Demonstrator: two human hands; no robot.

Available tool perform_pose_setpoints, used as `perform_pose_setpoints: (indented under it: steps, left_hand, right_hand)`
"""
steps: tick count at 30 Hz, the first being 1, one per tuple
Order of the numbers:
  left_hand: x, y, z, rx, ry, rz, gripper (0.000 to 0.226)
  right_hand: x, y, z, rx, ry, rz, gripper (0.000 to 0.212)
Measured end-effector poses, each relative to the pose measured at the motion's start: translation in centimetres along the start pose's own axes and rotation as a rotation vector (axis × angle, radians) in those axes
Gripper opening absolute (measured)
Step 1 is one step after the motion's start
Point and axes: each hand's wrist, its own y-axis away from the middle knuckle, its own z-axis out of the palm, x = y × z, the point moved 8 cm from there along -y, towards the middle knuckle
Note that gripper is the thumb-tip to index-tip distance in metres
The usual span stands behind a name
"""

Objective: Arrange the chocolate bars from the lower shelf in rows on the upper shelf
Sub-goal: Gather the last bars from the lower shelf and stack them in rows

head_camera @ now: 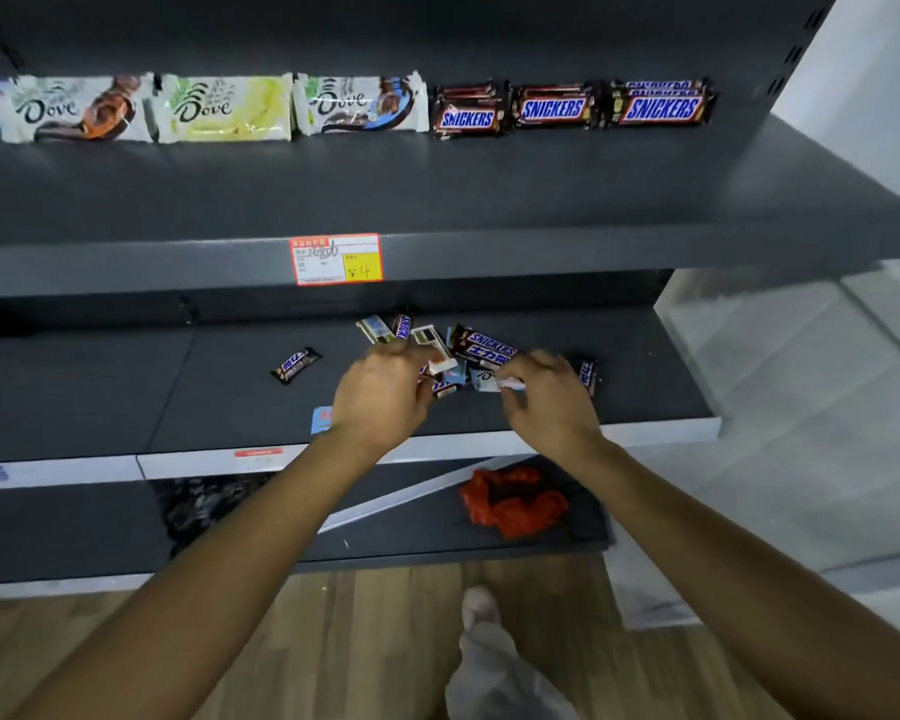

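While left grip (380, 392) pinches a white bar (444, 362) mid-frame, right grip (549, 400) pinches a pale wrapper (510, 385). Both sit over the lower shelf (219, 402).

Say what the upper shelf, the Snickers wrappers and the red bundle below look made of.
Upper shelf: likely painted metal, matte dark grey, flat front lip. Snickers wrappers: glossy plastic film, crimped ends catching light. Red bundle: probably thin plastic bag, crumpled and shiny.
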Motion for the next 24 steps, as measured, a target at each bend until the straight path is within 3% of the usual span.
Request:
perform_pose_setpoints:
  steps: [8,13,16,24]
  left_hand:
    - [-5.2,-1.2,9.5,-0.096,0.061,-0.192,0.036]
    - [-6.6,-2.8,15.5,-0.109,0.115,-0.280,0.035]
    - [-6.1,-4.3,18.0,-0.080,0.083,-0.198,0.040]
    - [-3.5,-13.0,24.0,-0.177,-0.120,0.057,0.049]
  right_hand:
    - [6.8,-2.0,9.7,-0.142,0.008,0.169,0.019]
    - [10.4,-4.7,14.1,-0.102,0.017,0.235,0.039]
    - [12.5,-6.9,15.4,-0.059,0.044,0.259,0.046]
    - [17.5,-13.8,17.2,-0.116,0.010,0.280,0.034]
